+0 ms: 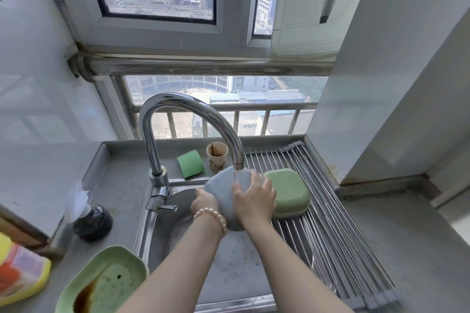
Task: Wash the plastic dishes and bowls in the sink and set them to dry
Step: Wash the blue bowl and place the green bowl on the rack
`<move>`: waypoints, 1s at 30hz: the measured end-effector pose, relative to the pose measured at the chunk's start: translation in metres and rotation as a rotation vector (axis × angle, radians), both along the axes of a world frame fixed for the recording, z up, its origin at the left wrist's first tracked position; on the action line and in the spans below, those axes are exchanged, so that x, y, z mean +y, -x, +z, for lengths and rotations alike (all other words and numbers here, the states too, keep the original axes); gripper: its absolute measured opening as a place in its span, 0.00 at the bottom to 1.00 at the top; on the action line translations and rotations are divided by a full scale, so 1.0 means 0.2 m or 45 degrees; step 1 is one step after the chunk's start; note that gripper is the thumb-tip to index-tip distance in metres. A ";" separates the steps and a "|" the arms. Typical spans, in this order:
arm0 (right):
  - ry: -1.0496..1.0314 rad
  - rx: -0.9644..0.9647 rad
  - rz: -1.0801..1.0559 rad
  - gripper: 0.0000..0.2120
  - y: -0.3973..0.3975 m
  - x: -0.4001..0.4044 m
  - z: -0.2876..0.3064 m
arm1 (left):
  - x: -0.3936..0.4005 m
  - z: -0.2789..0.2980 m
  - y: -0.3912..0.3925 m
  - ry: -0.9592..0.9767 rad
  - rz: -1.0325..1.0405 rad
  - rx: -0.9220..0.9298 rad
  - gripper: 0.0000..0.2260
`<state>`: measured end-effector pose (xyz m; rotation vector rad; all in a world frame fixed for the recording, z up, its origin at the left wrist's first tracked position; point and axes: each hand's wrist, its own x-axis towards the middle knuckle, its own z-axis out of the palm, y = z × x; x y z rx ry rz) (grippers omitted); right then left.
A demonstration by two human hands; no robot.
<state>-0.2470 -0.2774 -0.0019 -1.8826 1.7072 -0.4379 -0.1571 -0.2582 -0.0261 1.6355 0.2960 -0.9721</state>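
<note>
Both forearms reach over the sink (162, 231). Left hand (204, 202) grips the grey bowl's (223, 190) edge; right hand (254, 194) lies flat on it, fingers spread, under the tap (190, 119) stream.

A small home kitchen, high up in an apartment block by the look of it. A curved chrome tap (178, 119) runs into a stainless steel sink (162, 226) set in a grey metal counter (119, 185), a roll-up steel drying rack (330, 211) alongside. The barred window (223, 107) overlooks rooftops far below.
</note>
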 end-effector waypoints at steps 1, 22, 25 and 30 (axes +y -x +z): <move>-0.055 -0.073 -0.054 0.28 0.01 -0.04 0.01 | 0.01 -0.02 -0.02 0.045 0.024 0.055 0.22; -0.793 -1.074 -0.801 0.12 0.02 -0.26 -0.02 | 0.10 -0.09 0.07 0.258 -1.108 -2.428 0.25; -0.856 -1.080 -0.733 0.15 0.02 -0.27 -0.05 | 0.10 -0.12 -0.03 0.583 -1.234 -2.758 0.23; -0.867 -1.024 -0.586 0.15 0.03 -0.27 -0.03 | 0.08 -0.11 -0.17 0.765 -1.395 -2.652 0.24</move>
